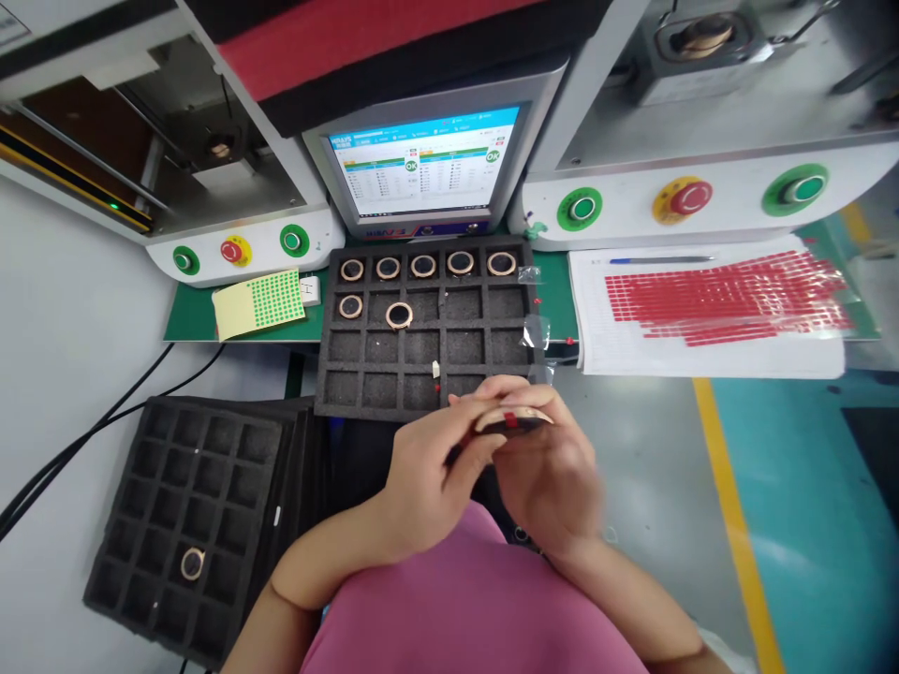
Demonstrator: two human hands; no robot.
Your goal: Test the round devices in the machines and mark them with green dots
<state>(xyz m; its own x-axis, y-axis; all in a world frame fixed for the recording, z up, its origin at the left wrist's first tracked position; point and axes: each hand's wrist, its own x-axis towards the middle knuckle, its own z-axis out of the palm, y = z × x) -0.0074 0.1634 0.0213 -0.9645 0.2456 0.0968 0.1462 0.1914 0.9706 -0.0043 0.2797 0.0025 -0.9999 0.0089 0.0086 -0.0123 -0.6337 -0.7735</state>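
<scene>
Both hands raised together just below the near edge of the black foam compartment tray [428, 374] on the counter — left hand [428, 482] and right hand [554, 468] with fingers pinched on a flat copper-coloured ring with a small red sticker [512, 420], held level between them. Seven matching copper rings [423, 266] seated in the tray's far compartments. Second black foam tray [140, 524] lower left, one ring [192, 563] inside. Test monitor showing green OK marks [428, 168] behind — sheet of red stickers [723, 295] to the right
</scene>
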